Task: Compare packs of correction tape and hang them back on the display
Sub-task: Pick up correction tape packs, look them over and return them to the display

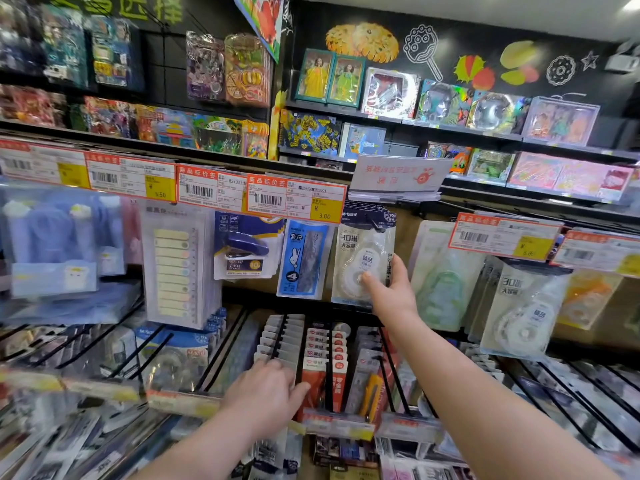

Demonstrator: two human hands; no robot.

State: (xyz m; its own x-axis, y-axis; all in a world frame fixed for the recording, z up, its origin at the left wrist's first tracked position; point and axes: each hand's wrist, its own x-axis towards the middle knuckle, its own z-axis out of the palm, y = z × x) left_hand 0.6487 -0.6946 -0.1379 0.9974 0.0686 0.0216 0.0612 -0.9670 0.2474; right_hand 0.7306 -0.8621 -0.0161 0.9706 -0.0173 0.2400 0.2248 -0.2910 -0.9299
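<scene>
A clear pack of white correction tape hangs on a hook in the upper row of the display. My right hand grips its lower right edge, thumb on the front and fingers behind. Lower down, my left hand rests with loose fingers on a row of grey packs on a display peg. Another correction tape pack of the same kind hangs further right, beside a green one.
Price tags run along the rail above the hooks. A blue ruler pack, a stapler pack and sticky tabs hang to the left. Black pegs with stationery jut out below. Toy boxes fill the shelves above.
</scene>
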